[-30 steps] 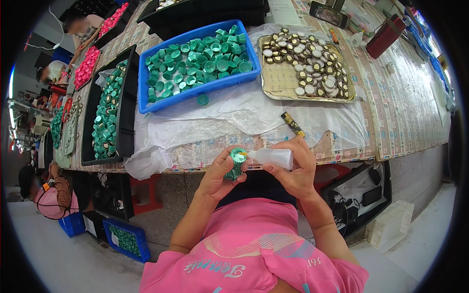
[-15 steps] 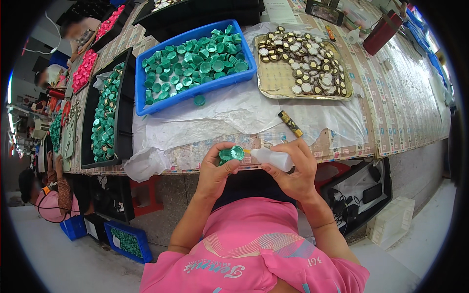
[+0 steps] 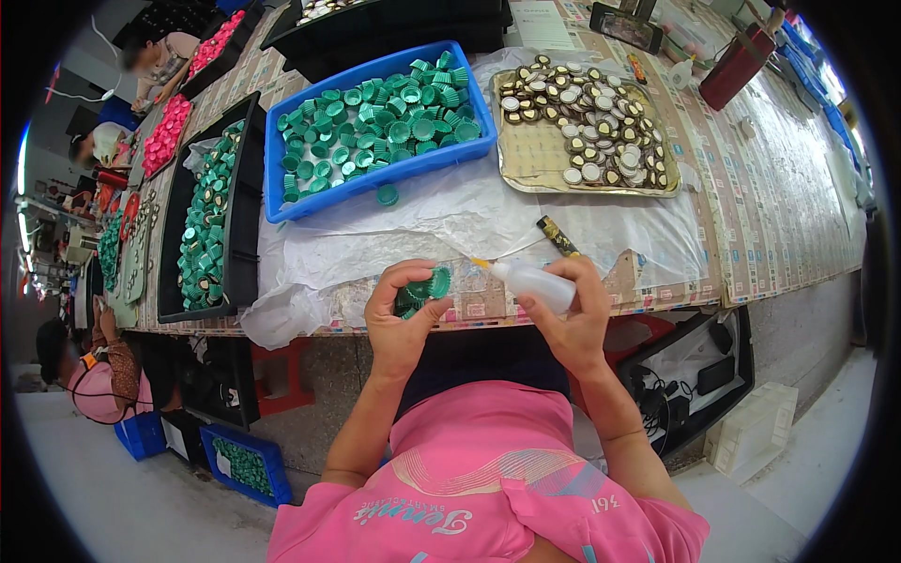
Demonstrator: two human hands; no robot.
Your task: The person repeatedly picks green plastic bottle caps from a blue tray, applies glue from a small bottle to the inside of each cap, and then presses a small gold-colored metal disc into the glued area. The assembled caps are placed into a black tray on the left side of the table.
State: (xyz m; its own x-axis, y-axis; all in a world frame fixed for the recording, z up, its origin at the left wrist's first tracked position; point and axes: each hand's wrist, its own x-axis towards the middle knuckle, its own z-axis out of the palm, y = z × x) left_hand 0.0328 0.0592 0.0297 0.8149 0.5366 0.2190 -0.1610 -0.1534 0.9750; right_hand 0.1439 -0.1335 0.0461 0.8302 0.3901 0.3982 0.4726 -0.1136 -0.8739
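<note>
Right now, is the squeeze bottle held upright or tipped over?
Tipped over. The right hand holds the squeeze bottle almost level, its nozzle pointing left toward the green cap in the left hand.

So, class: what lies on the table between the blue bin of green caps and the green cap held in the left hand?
In the head view, between the blue bin and the held green cap lie crumpled clear plastic sheeting and one loose green cap.

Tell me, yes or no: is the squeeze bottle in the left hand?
No, the right hand holds the squeeze bottle; the left hand holds a green cap.
</note>
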